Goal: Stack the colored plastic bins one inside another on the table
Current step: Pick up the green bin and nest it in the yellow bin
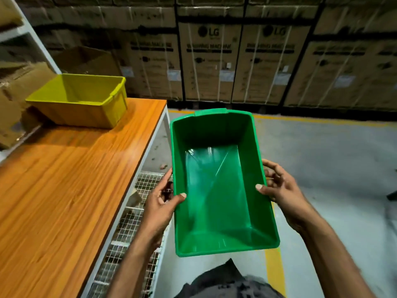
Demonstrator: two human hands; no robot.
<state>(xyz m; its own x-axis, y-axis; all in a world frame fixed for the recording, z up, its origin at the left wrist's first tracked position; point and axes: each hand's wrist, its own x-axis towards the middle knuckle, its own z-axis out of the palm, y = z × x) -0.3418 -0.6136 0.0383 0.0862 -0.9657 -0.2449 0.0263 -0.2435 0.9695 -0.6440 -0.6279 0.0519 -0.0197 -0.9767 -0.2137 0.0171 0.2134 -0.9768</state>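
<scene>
I hold an empty green plastic bin in the air, over the floor just right of the table's edge. My left hand grips its left long rim, thumb inside. My right hand grips the right long rim the same way. A yellow-green bin, also empty, stands upright at the far end of the wooden table, well to the left of and beyond the green one.
A wire mesh shelf shows below the table's right edge. Stacked cardboard appliance boxes form a wall behind. A white shelf frame with cartons stands at far left. Grey floor with a yellow line lies to the right.
</scene>
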